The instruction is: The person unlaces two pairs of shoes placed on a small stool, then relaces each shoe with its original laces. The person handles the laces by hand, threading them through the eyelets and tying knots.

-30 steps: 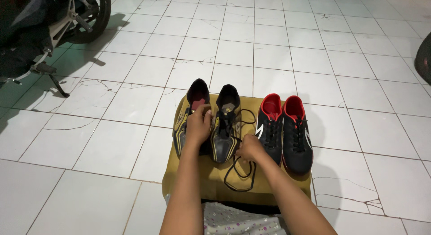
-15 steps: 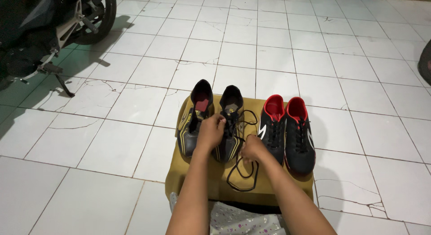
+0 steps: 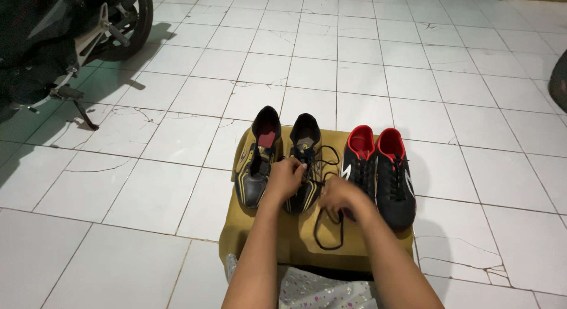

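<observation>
Left hand (image 3: 285, 178) pinching lace at black-and-gold shoe (image 3: 304, 161), mid-cushion (image 3: 295, 238). Right hand (image 3: 339, 194) clenched on loose black lace (image 3: 328, 229), just right of that shoe. Black-and-red pair (image 3: 379, 170) further right.

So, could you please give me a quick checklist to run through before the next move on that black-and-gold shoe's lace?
1. Left hand on the black-and-gold shoe: ok.
2. Right hand at the black lace: ok; exact grip cannot tell.
3. Lace free of knots: cannot tell; it trails loose in a loop.
4. Shoe flat on the tan mat: ok.
5. Red-lined black pair apart from the right hand: not ok, the hand overlaps it.
</observation>
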